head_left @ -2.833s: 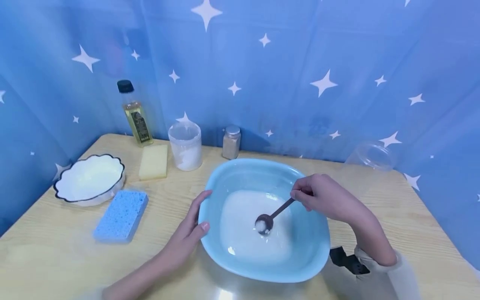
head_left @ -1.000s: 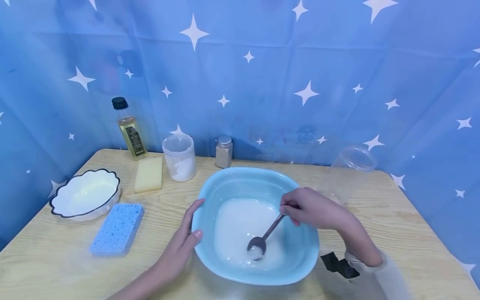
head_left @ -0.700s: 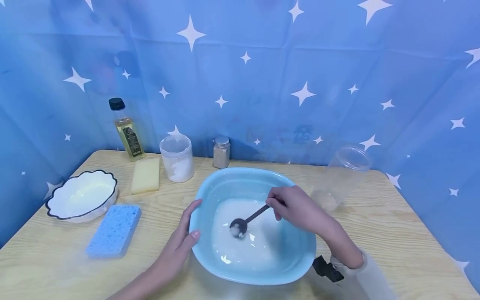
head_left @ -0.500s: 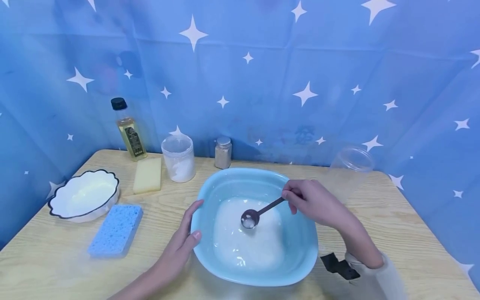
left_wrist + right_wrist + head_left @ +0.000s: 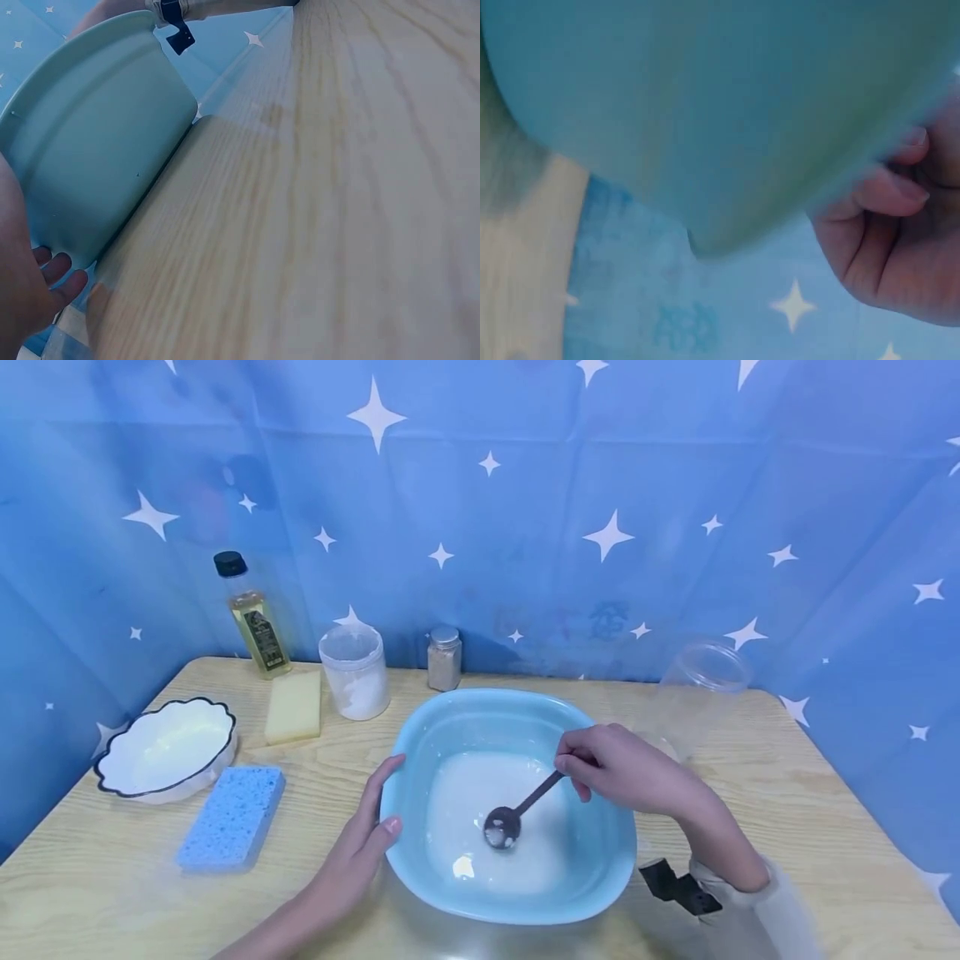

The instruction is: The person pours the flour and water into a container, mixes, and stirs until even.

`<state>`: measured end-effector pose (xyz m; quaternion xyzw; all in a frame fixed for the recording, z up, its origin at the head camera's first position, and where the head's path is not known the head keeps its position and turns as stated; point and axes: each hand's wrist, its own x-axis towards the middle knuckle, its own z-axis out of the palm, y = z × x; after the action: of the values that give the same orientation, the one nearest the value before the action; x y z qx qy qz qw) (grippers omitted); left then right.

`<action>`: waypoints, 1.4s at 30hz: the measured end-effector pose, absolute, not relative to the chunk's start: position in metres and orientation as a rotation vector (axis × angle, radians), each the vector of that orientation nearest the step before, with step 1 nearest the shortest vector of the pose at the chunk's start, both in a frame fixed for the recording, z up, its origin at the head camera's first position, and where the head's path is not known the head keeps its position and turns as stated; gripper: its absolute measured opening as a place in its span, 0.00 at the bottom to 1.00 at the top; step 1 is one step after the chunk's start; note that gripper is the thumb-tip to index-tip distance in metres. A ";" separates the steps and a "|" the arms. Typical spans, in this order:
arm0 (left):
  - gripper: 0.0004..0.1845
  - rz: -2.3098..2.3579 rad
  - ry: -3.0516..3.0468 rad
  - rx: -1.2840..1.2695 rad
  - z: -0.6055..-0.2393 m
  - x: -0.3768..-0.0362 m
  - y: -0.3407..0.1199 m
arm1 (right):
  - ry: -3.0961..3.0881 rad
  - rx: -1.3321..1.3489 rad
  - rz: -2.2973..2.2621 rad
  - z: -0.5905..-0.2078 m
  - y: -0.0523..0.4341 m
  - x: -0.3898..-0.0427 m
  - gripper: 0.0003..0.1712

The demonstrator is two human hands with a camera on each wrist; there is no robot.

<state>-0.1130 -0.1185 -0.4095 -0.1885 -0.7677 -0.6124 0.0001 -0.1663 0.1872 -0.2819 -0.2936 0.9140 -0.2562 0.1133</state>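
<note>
Two hands busy: your right hand pinches the spoon in the milky liquid; left hand, fingers straight, steadies the basin mid-counter. Stir hard and it may slosh over.

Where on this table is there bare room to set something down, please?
Bare wood lies right of the basin, in front of the clear jar, and along the near edge left of the left hand. The back-left is crowded: bottle, tub, sponges, bowl.
</note>
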 end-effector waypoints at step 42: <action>0.30 -1.938 -2.375 -0.648 -0.411 -0.116 -0.120 | 2.800 -0.661 -0.378 -0.256 0.196 -0.191 0.14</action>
<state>-0.1156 -0.1204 -0.4110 -0.2070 -0.7579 -0.6186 0.0042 -0.1906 0.1959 -0.2564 -0.2262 0.9580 -0.1294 0.1195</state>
